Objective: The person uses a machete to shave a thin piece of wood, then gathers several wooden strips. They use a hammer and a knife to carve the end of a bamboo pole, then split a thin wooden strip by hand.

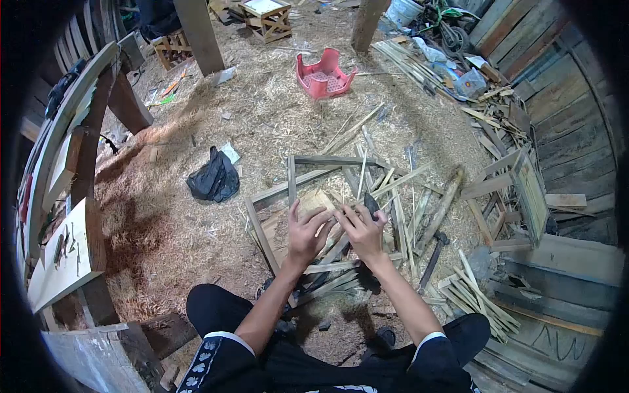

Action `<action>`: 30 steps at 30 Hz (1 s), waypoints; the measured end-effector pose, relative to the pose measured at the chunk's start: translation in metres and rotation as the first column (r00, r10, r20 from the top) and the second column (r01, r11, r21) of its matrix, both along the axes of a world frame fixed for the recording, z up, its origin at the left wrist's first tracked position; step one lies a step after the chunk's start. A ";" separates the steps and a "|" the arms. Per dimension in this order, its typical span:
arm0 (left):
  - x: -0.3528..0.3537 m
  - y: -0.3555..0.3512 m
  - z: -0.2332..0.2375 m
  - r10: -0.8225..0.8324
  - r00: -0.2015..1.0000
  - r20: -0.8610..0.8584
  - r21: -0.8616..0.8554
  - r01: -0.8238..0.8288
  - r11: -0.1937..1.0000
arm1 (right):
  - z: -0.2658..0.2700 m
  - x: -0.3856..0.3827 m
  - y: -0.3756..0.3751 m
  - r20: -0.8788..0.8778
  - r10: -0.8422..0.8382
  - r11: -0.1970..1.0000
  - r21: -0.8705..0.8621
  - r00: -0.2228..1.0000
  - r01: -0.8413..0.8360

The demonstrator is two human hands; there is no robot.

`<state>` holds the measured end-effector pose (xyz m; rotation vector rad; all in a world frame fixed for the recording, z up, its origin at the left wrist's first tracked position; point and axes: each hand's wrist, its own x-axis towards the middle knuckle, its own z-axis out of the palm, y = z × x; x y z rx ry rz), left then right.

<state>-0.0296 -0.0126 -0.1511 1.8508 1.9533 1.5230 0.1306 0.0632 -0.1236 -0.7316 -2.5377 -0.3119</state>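
Over the shavings-strewn floor (268, 121), your left hand (305, 236) and right hand (362, 233) curl their fingers, hold impossible to tell, above a wooden frame (263, 236), likely light and stiff, best gripped along its sides.

Lighting: moderate and uneven, from a source outside the view; brightest across the middle of the floor (262, 141). Shadows: soft-edged, brown, spread beside the left post (198, 40) and deepest beside the table (49, 285). Highlights: pale sheen on the tabletop; near-white on top of the far crate (267, 29). Dark areas: fine detail mostly lost in the black bag (214, 178) and trousers (215, 313). Tint: reddish at left. Sharpness: fair at centre, slightly soft at the fingers (352, 217). Distortion: strong fisheye, with right-hand wall (570, 124) bowed; corners rounded off in black.
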 end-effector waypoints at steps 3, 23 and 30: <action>-0.002 -0.002 0.012 0.034 0.998 -0.053 0.047 -0.032 0.998 | 0.012 -0.003 0.000 -0.037 0.007 0.997 0.074 0.999 -0.004; 0.064 -0.028 0.047 -0.337 0.919 0.207 0.050 0.334 0.941 | 0.055 0.102 -0.051 0.038 -0.073 0.962 -0.263 0.997 0.081; 0.137 -0.004 0.037 -0.531 0.821 0.209 -0.027 0.547 0.837 | 0.053 0.216 -0.067 0.045 -0.376 0.874 -0.314 0.925 0.371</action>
